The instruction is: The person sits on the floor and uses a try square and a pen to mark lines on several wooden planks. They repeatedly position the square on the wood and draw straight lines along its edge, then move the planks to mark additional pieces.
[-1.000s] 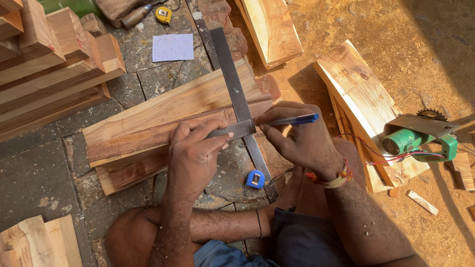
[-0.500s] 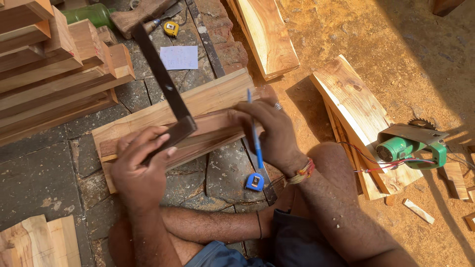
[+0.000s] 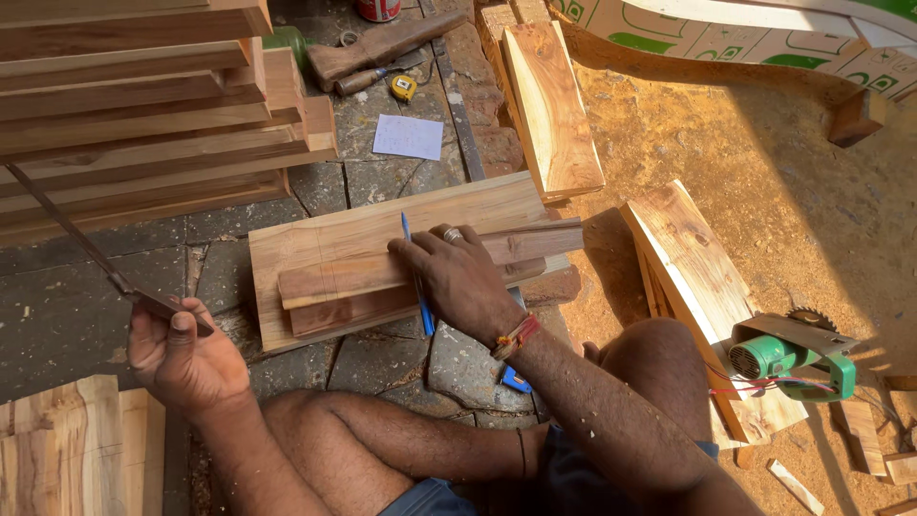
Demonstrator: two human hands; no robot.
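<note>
While sitting on the stone floor (image 3: 86, 315): left hand (image 3: 181, 358) gripping a steel square (image 3: 91, 256) at lower left, right hand (image 3: 458, 277) clasping a blue pen (image 3: 413, 272), pressing wooden boards (image 3: 382, 258) mid-frame.

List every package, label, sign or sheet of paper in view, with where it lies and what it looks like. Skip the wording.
Paper sheet: on the stone floor beyond the planks, small, white, rectangular, with faint handwriting.
Printed sacking: top right edge, white with green shapes.
Can: top edge, red, cut off by the frame.
No screens or signs.
</note>
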